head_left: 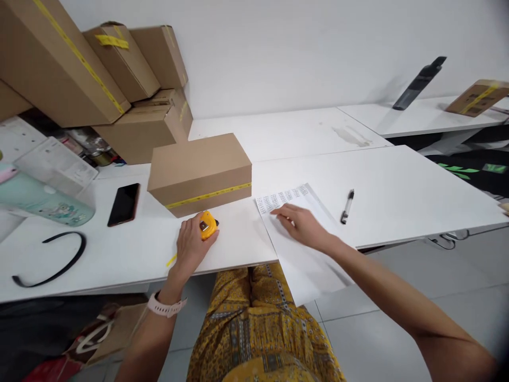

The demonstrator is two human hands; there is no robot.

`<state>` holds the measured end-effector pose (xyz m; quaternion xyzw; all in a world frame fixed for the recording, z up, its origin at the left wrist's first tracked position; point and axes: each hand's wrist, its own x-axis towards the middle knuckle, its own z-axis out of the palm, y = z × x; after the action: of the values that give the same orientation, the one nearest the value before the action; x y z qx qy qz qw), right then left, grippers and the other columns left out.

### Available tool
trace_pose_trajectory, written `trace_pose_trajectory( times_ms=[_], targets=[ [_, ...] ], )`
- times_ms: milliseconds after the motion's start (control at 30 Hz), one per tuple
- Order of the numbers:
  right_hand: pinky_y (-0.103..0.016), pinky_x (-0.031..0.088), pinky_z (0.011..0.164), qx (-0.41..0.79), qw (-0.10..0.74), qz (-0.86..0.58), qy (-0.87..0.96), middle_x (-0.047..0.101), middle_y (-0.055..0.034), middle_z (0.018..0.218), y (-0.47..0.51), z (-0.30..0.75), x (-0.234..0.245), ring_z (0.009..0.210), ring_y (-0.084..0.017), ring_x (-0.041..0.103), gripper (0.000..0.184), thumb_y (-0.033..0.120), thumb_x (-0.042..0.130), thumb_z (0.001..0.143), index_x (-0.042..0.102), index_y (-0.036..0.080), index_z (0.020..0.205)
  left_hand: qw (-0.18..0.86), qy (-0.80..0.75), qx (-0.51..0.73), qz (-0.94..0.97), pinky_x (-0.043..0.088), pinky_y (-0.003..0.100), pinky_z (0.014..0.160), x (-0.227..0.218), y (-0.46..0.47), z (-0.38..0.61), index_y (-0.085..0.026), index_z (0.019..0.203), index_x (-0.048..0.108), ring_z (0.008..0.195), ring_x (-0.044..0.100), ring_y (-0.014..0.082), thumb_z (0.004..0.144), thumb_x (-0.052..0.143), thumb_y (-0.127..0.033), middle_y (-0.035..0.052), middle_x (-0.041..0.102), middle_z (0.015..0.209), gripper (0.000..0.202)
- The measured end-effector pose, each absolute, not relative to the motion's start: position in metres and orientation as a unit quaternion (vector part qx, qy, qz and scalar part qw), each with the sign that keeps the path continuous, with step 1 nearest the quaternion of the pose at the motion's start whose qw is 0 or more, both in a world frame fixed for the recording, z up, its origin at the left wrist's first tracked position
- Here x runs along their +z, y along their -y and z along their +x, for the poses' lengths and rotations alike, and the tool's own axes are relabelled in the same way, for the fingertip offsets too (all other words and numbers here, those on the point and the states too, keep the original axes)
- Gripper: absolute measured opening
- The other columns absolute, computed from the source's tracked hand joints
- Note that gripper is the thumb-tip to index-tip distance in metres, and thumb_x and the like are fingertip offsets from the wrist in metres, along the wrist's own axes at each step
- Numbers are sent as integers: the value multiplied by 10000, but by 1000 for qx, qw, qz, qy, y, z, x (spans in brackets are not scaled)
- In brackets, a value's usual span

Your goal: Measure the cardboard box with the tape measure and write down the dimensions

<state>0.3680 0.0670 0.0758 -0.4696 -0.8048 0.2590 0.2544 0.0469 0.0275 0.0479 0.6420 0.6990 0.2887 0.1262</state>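
My left hand (191, 244) is closed around a yellow tape measure (209, 225) on the white table. A short yellow strip shows at the left of that hand. My right hand (300, 225) hovers over or touches a white paper sheet (302, 270), its index finger stretched out toward printed rows at the top and nothing in its fingers. The sheet overhangs the table's front edge. Just behind the tape measure sits a closed cardboard box (201, 164) with yellow tape along its front. A pen (347, 207) lies to the right of the paper.
Stacked cardboard boxes (147, 127) rise at the back left. On the left are a phone (123, 205), a mint-green bottle (51, 199) and a black curved band (75, 254). A dark bottle (417, 85) and a small box (479, 98) stand at the far right.
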Motion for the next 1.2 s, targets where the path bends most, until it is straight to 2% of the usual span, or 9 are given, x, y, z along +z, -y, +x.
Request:
trace_pose_trajectory(
  times_ms=[133, 267, 400, 500, 633, 800, 1000, 1100, 1200],
  targets=[
    [-409, 540, 934, 591, 277, -418, 632, 721, -129, 1167, -68, 312, 79, 1041, -220, 671, 346, 383, 501, 987, 693, 194, 1204, 417, -571, 403, 582, 512, 385, 891, 78, -24, 58, -184, 1277, 590, 1060, 659, 273, 832, 644, -550, 126, 692, 1213, 579],
    [-366, 549, 903, 732, 268, -358, 515, 737, -120, 1061, -77, 277, 105, 935, -187, 676, 382, 514, 596, 946, 728, 167, 1032, 472, -508, 407, 595, 498, 336, 829, 111, -20, 61, -177, 1229, 647, 999, 646, 248, 839, 646, -582, 113, 706, 1179, 562],
    [-290, 532, 704, 711, 260, -375, 535, 675, -48, 776, -90, 257, 135, 707, -133, 611, 401, 554, 768, 807, 674, 168, 753, 448, -508, 393, 621, 504, 323, 752, 140, -30, 48, -188, 1195, 657, 894, 642, 219, 810, 685, -568, 94, 713, 1107, 541],
    [-255, 460, 568, 678, 293, -383, 555, 605, -10, 676, -116, 251, 159, 613, -110, 534, 435, 553, 825, 746, 618, 176, 682, 435, -513, 407, 618, 524, 333, 770, 166, -46, 25, -197, 1178, 646, 904, 669, 234, 745, 766, -534, 83, 729, 1087, 561],
    [-243, 405, 515, 626, 396, -400, 539, 567, -5, 670, -180, 261, 189, 575, -96, 469, 358, 454, 764, 851, 609, 174, 689, 399, -521, 483, 580, 533, 318, 781, 202, -83, -29, -203, 1159, 645, 961, 688, 246, 744, 790, -494, 74, 739, 1099, 527],
    [-237, 388, 518, 589, 451, -459, 489, 485, 14, 642, -251, 284, 179, 592, -112, 423, 284, 360, 643, 939, 555, 204, 718, 432, -563, 486, 510, 453, 223, 506, 213, -130, -112, -168, 942, 717, 723, 633, 170, 645, 824, -472, 48, 730, 906, 438],
    [-271, 430, 623, 544, 404, -521, 518, 568, -26, 718, -260, 267, 142, 660, -136, 491, 291, 373, 565, 954, 558, 195, 723, 491, -594, 436, 464, 538, 257, 552, 194, -144, -168, -138, 1008, 719, 781, 700, 214, 703, 826, -456, 96, 764, 958, 453],
    [-293, 450, 687, 520, 380, -542, 540, 683, -80, 895, -256, 255, 140, 789, -179, 577, 262, 433, 612, 906, 627, 184, 826, 513, -584, 407, 480, 547, 277, 547, 191, -144, -173, -114, 1018, 723, 799, 724, 252, 745, 796, -456, 144, 773, 996, 443],
    [-308, 463, 701, 498, 334, -562, 569, 723, -121, 1075, -255, 250, 141, 887, -225, 629, 356, 520, 616, 869, 659, 182, 973, 501, -579, 412, 494, 551, 305, 544, 193, -146, -165, -106, 1018, 730, 783, 729, 271, 751, 785, -443, 171, 773, 1011, 433]
  ],
)
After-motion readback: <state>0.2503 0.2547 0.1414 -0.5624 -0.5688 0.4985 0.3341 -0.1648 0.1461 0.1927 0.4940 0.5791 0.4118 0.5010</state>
